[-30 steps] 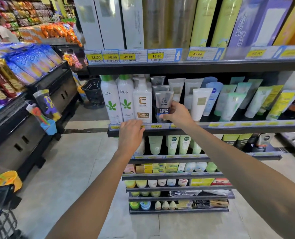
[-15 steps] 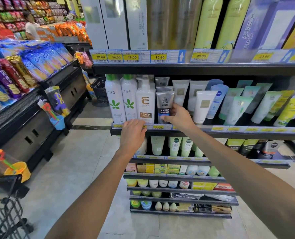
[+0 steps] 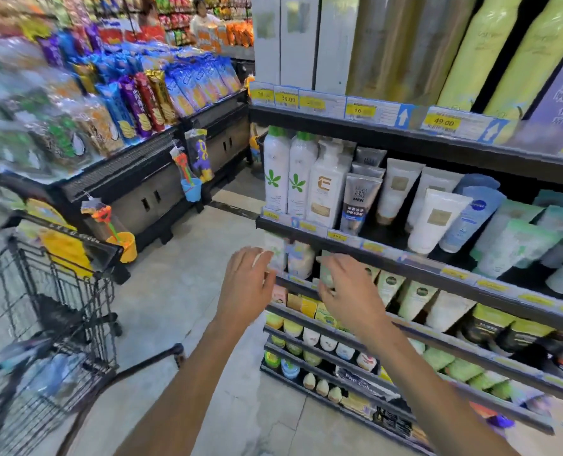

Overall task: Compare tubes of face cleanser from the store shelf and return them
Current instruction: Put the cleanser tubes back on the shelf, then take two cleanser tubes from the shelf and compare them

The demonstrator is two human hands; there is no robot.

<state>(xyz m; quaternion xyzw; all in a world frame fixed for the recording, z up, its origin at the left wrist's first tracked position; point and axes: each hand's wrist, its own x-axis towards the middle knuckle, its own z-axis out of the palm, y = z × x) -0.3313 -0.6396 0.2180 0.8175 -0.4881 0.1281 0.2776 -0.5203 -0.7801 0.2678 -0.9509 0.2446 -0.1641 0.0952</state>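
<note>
Both hands came off the grey MEN tube [image 3: 359, 202], left hand [image 3: 245, 284] and right hand [image 3: 349, 291] now loose-fingered, holding nothing, below the shelf edge [image 3: 309, 233], shopping cart [image 3: 53, 291] at 9 o'clock.

Supermarket aisle, pale grey tiled floor [image 3: 174, 301] with a dark strip across it beside the black tiered shelving unit [image 3: 415, 143]. Yellow price tags [image 3: 443, 121] along that unit's rails. Left of the unit, a low black display counter [image 3: 141, 195] piled with snack bags [image 3: 135, 103]. Black wire shopping cart [image 3: 53, 311] in front of the counter. Behind the counter, far shelves and two shoppers, blurred.
</note>
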